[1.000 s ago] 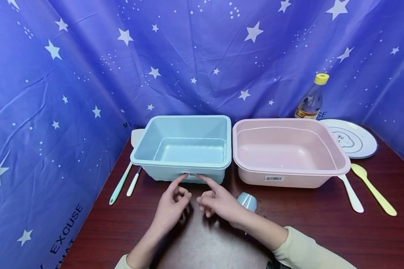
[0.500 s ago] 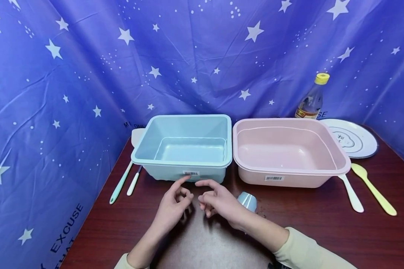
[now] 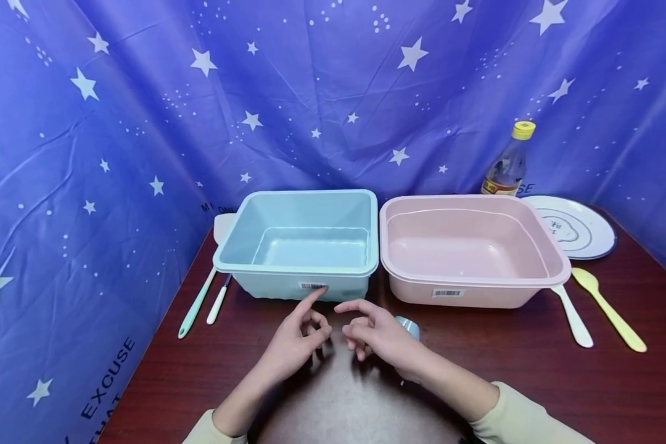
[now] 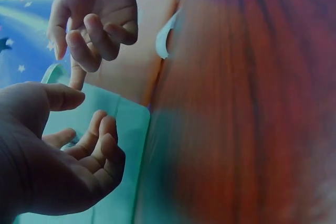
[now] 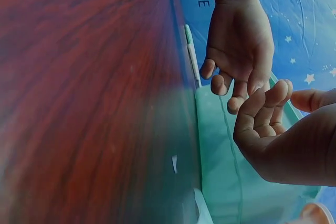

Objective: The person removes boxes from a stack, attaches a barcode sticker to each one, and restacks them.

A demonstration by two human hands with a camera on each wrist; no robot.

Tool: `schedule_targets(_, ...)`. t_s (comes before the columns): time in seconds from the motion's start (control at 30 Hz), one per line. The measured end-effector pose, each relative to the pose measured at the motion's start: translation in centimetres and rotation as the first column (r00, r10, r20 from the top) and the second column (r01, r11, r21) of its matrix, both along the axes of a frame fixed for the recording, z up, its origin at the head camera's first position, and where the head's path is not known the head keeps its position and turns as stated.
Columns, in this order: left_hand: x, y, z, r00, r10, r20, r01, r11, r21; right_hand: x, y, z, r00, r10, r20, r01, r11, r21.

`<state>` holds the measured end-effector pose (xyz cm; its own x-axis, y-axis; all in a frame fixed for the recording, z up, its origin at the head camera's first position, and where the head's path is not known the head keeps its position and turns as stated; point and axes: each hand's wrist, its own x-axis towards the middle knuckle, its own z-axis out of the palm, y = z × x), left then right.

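In the head view my left hand [image 3: 295, 345] holds nothing; its index finger points forward, and the tip overlaps the front wall of a light blue plastic basin [image 3: 266, 285], right by the barcode sticker [image 3: 311, 285]. My right hand [image 3: 388, 342] is also without anything in it. Its bent index finger points left, below the basin's front, while the other fingers curl loosely. A small light blue cup [image 3: 408, 328] is partly hidden behind that hand. Both wrist views show the palms facing each other, the left hand [image 4: 68, 156] and the right hand [image 5: 294, 145] close together.
A pink basin [image 3: 488, 297] adjoins the blue one. Left lie a mint-handled spatula [image 3: 197, 305] and a white-handled utensil [image 3: 218, 303]. Right are a white handle [image 3: 577, 320], a yellow spoon [image 3: 610, 308], a plate [image 3: 588, 231] and a yellow-capped bottle [image 3: 504, 169]. A starry curtain [image 3: 311, 92] hangs behind.
My right index finger has come away from the blue basin's front and bent. Both hands have shifted slightly right, the left index tip sliding from the sticker's left part to its right end.
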<state>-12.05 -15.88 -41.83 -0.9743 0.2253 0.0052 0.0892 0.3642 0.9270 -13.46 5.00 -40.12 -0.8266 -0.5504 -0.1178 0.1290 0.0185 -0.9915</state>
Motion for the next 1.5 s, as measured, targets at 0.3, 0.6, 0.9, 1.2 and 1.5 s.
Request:
schedule_targets(0.3,-0.3,1.6,0.6,0.997,-0.051,-0.064,0.049,0.998,-0.034,0.3,2.2,0.7,0.999,-0.005,-0.054,0.006,1.0,0.024)
schedule_targets(0.6,-0.6,4.1,1.6,0.984,-0.087,-0.156,0.084,0.996,-0.027,-0.2,5.1,3.1,0.971,0.041,-0.235,-0.023,0.997,0.078)
schedule_targets(0.9,-0.9,7.0,2.3,0.971,-0.127,-0.205,0.125,0.992,-0.024,-1.2,9.1,6.5,0.904,0.007,-0.428,0.066,0.986,0.155)
schedule_targets(1.2,-1.0,8.8,2.4,0.973,-0.112,-0.203,0.094,0.991,-0.095,-1.9,12.1,8.6,0.828,-0.117,-0.548,0.274,0.937,0.215)
schedule_targets(1.5,-1.4,10.8,2.0,0.993,-0.073,-0.089,0.07,0.997,-0.033,-2.9,16.2,9.6,0.685,-0.185,-0.705,0.496,0.826,0.266)
